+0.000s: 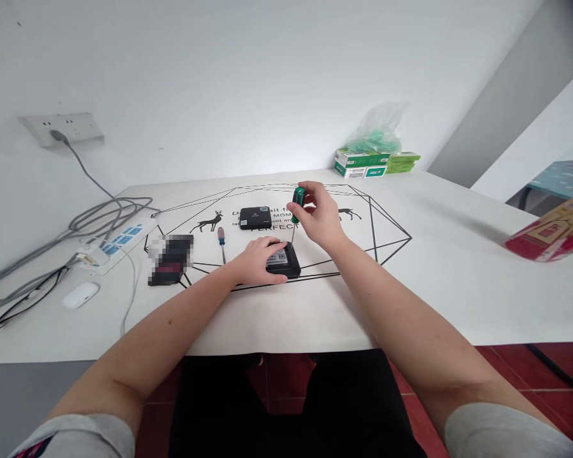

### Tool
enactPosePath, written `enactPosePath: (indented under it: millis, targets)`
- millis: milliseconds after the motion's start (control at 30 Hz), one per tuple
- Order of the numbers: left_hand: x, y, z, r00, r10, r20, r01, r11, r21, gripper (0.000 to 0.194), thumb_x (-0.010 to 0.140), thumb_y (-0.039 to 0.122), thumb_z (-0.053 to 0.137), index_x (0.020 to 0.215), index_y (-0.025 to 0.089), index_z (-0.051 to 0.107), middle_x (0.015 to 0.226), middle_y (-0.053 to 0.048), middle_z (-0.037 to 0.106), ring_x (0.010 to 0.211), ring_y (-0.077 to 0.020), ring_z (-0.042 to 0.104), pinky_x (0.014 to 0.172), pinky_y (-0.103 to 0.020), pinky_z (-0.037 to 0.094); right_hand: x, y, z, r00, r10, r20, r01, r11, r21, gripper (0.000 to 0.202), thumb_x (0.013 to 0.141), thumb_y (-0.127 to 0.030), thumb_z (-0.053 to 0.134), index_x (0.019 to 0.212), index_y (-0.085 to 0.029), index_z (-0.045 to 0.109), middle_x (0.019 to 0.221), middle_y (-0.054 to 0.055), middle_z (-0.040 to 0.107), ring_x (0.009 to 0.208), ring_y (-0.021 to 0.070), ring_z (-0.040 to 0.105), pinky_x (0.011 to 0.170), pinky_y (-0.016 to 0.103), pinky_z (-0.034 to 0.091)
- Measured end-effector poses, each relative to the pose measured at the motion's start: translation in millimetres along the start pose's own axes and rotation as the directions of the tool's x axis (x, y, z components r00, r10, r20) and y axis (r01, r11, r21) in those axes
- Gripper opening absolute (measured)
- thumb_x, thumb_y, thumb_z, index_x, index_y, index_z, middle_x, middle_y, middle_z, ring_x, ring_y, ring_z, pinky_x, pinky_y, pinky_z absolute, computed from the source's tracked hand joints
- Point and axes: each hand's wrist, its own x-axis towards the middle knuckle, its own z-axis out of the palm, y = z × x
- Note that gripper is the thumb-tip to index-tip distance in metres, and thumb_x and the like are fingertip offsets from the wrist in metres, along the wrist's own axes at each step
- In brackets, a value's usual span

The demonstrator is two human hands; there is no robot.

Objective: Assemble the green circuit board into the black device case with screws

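Note:
A black box with a label on its face (291, 264) lies on the table, and my left hand (259, 262) grips it from the left, thumb along the near side and fingers over the far side. In my right hand (318, 215) is a green and black screwdriver (298, 196), held upright with its shaft pointing down at the box's far right corner. Whether the tip sits in a screw is too small to tell. Behind the box lies a second black box (255, 217). A screwdriver with a red and blue handle (221, 236) lies to the left.
On the left are a pixelated dark object (170, 259), a power strip (124, 242) with cables, a white case (81, 295) and glasses (28, 298). Green and white boxes (363, 164) stand at the back under a plastic bag (377, 130). A red and yellow package (551, 232) is at right.

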Motion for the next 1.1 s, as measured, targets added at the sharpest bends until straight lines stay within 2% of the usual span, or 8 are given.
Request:
enactPosePath:
  millis: [133,333,567,700,833,967,1100]
  targets:
    - [2,-3,1.7,1.0,0.028,0.001,-0.029,0.999,0.033,0.099,0.086,0.068,0.077,0.168,0.021,0.049,0.175,-0.019,0.039,0.162,-0.0448,0.033,0.135,-0.062,0.024,-6,2,8,0.999,-0.044,0.014,0.044,0.999,-0.004,0.046,0.09,-0.046,0.077,0.129,-0.027,0.062,0.119,0.009,0.075,0.092,0.0235,0.072,0.074,0.043,0.067]
    - [3,-3,2.3,0.999,0.046,0.003,-0.046,0.997,0.055,0.096,0.087,0.069,0.076,0.166,0.021,0.05,0.174,-0.02,0.042,0.16,-0.046,0.037,0.133,-0.063,0.027,-8,3,13,0.992,-0.115,0.049,0.115,0.993,0.0,0.044,0.093,-0.045,0.075,0.13,-0.027,0.061,0.122,0.01,0.073,0.093,0.0233,0.071,0.071,0.041,0.067]
    - [2,-5,4.4,0.998,0.059,-0.014,-0.058,0.996,0.073,0.093,0.088,0.071,0.075,0.166,0.026,0.05,0.174,-0.017,0.042,0.16,-0.0449,0.038,0.132,-0.063,0.027,-9,4,14,0.987,-0.148,0.059,0.148,0.989,0.0,0.042,0.094,-0.043,0.074,0.131,-0.029,0.059,0.122,0.009,0.072,0.095,0.0236,0.071,0.071,0.04,0.066]
    - [4,-10,7.5,0.997,0.072,-0.02,-0.07,0.994,0.084,0.095,0.088,0.072,0.075,0.166,0.024,0.051,0.174,-0.02,0.042,0.159,-0.0456,0.038,0.131,-0.065,0.027,-11,3,14,0.981,-0.171,0.088,0.171,0.985,0.013,0.04,0.094,-0.042,0.075,0.128,-0.028,0.059,0.121,0.009,0.071,0.095,0.0234,0.07,0.068,0.039,0.064]
    - [6,-10,7.2,0.998,0.065,-0.017,-0.064,0.996,0.064,0.094,0.086,0.072,0.076,0.164,0.025,0.052,0.173,-0.019,0.043,0.159,-0.0456,0.038,0.132,-0.066,0.027,-13,2,17,0.984,-0.158,0.084,0.155,0.987,0.04,0.038,0.089,-0.039,0.079,0.12,-0.027,0.061,0.117,0.008,0.069,0.09,0.0213,0.067,0.065,0.036,0.06]
    - [7,-4,3.5,1.0,0.023,0.006,-0.023,0.999,0.04,0.095,0.084,0.07,0.078,0.164,0.026,0.051,0.172,-0.018,0.044,0.159,-0.0471,0.037,0.131,-0.068,0.029,-14,-1,19,0.997,-0.081,0.012,0.08,0.994,0.068,0.039,0.083,-0.044,0.087,0.11,-0.028,0.064,0.109,0.005,0.065,0.089,0.0207,0.063,0.068,0.036,0.057]
    - [6,1,1.1,1.0,0.006,0.016,-0.006,1.0,0.031,0.095,0.084,0.068,0.078,0.163,0.024,0.052,0.171,-0.018,0.045,0.159,-0.046,0.038,0.132,-0.066,0.028,-12,-4,18,0.998,-0.057,-0.008,0.058,0.994,0.096,0.025,0.089,-0.041,0.079,0.107,-0.028,0.066,0.1,0.002,0.067,0.085,0.0194,0.063,0.073,0.038,0.058]
